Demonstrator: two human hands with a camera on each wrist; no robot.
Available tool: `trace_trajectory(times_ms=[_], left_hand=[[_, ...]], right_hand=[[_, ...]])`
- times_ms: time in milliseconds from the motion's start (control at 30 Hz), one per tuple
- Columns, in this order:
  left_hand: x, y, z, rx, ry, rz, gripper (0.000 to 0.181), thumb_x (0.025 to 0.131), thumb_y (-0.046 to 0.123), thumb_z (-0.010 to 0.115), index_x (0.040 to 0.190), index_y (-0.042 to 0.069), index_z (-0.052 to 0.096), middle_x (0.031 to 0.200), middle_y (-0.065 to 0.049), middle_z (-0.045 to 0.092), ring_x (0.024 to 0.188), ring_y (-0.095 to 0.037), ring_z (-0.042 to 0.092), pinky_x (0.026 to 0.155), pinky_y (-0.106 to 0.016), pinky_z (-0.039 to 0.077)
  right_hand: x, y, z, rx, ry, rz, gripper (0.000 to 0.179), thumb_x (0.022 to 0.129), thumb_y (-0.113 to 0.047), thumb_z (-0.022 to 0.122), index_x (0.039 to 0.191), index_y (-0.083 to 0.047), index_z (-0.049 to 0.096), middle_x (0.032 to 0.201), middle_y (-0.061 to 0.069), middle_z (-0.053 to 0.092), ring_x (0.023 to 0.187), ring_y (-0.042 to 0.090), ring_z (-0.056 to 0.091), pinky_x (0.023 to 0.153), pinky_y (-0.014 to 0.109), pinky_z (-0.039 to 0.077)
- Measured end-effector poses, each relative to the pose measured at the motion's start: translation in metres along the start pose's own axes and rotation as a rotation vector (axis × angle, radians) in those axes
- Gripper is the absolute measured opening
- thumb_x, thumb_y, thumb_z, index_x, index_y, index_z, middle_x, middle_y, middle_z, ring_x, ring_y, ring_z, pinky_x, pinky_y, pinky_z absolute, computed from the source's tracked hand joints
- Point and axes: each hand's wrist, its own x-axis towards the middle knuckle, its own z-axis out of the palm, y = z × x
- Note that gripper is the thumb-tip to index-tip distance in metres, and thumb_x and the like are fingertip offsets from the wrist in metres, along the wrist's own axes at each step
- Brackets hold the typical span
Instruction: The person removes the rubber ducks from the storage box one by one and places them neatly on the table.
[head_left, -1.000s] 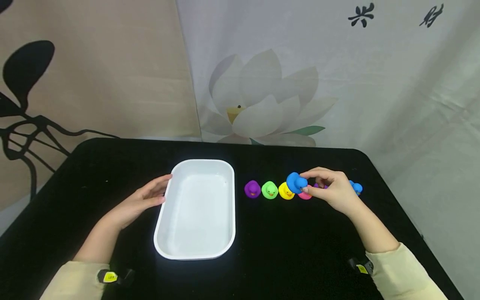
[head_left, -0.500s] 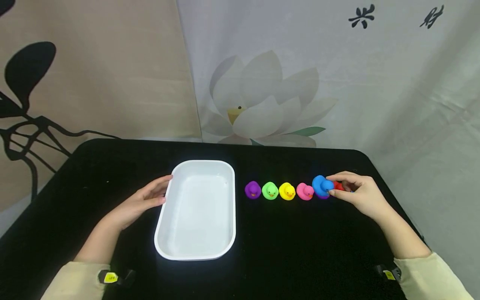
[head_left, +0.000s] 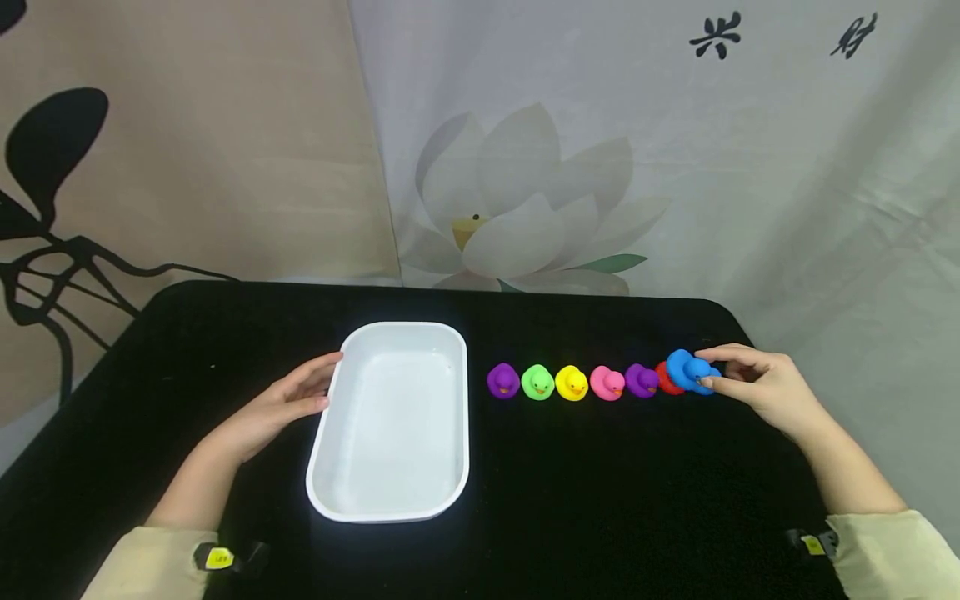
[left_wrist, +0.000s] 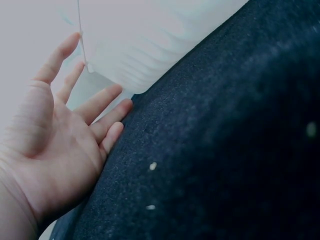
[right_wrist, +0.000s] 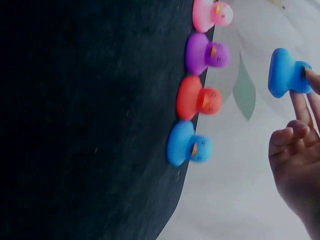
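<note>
My right hand [head_left: 768, 387] pinches a blue rubber duck [head_left: 684, 368] between thumb and fingers. The right wrist view shows this duck held off the table, apart from the row of ducks. Below it in the head view are a red duck [head_left: 667, 381] and a second blue duck [right_wrist: 187, 145], which is partly covered. At the left long side of a white tray [head_left: 459, 417], my left hand [head_left: 281, 404] has its fingertips against the rim, fingers loosely extended. Nothing lies in the tray.
Leftward from the red duck, the row goes on with a purple duck [head_left: 641, 381], a pink duck [head_left: 607, 383], a yellow duck [head_left: 572, 383], a green duck [head_left: 537, 382] and another purple duck [head_left: 503, 381]. A black cloth [head_left: 600, 500] covers the table; a printed curtain [head_left: 787, 167] hangs behind.
My right hand has carried the blue duck rightward along the row, from above the yellow and pink ducks to the red and blue end. The left hand and tray have stayed put.
</note>
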Motion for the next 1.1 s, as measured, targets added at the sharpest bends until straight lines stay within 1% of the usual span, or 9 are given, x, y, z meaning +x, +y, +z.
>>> trace_trajectory(times_ms=[133, 333, 533, 633, 833, 933, 1100], left_hand=[[0.000, 0.000, 0.000, -0.003, 0.000, 0.002, 0.058, 0.095, 0.015, 0.056, 0.148, 0.018, 0.034, 0.150, -0.008, 0.034, 0.133, -0.040, 0.034, 0.096, -0.066, 0.033], [0.000, 0.000, 0.000, -0.009, -0.005, 0.008, 0.057, 0.095, 0.014, 0.055, 0.148, 0.018, 0.034, 0.150, -0.009, 0.035, 0.133, -0.039, 0.035, 0.096, -0.066, 0.033], [0.000, -0.001, -0.001, 0.001, -0.022, 0.027, 0.057, 0.096, 0.014, 0.054, 0.149, 0.016, 0.032, 0.150, -0.012, 0.033, 0.133, -0.043, 0.032, 0.095, -0.068, 0.032], [0.000, -0.002, -0.001, -0.005, -0.019, 0.023, 0.057, 0.096, 0.014, 0.054, 0.148, 0.017, 0.032, 0.151, -0.011, 0.033, 0.134, -0.041, 0.032, 0.096, -0.067, 0.032], [0.000, -0.002, -0.001, -0.002, -0.006, 0.012, 0.057, 0.095, 0.014, 0.055, 0.148, 0.018, 0.033, 0.150, -0.009, 0.034, 0.134, -0.040, 0.033, 0.096, -0.067, 0.032], [0.000, -0.002, -0.001, -0.001, -0.004, 0.007, 0.057, 0.095, 0.015, 0.055, 0.148, 0.018, 0.033, 0.150, -0.009, 0.033, 0.134, -0.041, 0.032, 0.096, -0.067, 0.031], [0.000, -0.001, -0.001, -0.010, -0.010, 0.006, 0.057, 0.095, 0.015, 0.055, 0.148, 0.018, 0.033, 0.151, -0.009, 0.033, 0.134, -0.040, 0.032, 0.097, -0.067, 0.032]], right_hand=[[-0.001, 0.009, -0.008, -0.009, -0.005, 0.021, 0.027, 0.088, -0.015, 0.070, 0.114, -0.007, 0.067, 0.077, 0.002, 0.052, 0.066, 0.016, 0.044, 0.055, 0.031, 0.036], [-0.002, 0.020, -0.019, -0.013, -0.011, 0.064, 0.027, 0.089, -0.017, 0.069, 0.115, -0.011, 0.067, 0.075, 0.002, 0.050, 0.065, 0.016, 0.043, 0.054, 0.031, 0.036], [-0.003, 0.029, -0.030, -0.027, -0.015, 0.119, 0.029, 0.091, -0.020, 0.068, 0.119, -0.014, 0.066, 0.074, 0.001, 0.048, 0.066, 0.016, 0.042, 0.054, 0.032, 0.035], [-0.004, 0.035, -0.035, -0.036, -0.016, 0.147, 0.029, 0.091, -0.021, 0.067, 0.120, -0.015, 0.065, 0.073, 0.001, 0.047, 0.065, 0.017, 0.042, 0.054, 0.032, 0.035], [-0.007, 0.044, -0.044, -0.088, -0.006, 0.198, 0.030, 0.092, -0.026, 0.066, 0.121, -0.020, 0.064, 0.073, 0.002, 0.052, 0.069, 0.017, 0.043, 0.056, 0.032, 0.035], [-0.007, 0.048, -0.047, -0.094, -0.004, 0.216, 0.030, 0.092, -0.028, 0.065, 0.122, -0.020, 0.064, 0.072, 0.001, 0.054, 0.069, 0.017, 0.043, 0.057, 0.031, 0.036], [-0.005, 0.055, -0.050, -0.096, -0.015, 0.233, 0.031, 0.092, -0.029, 0.065, 0.121, -0.019, 0.064, 0.071, 0.000, 0.052, 0.068, 0.018, 0.043, 0.057, 0.031, 0.037]])
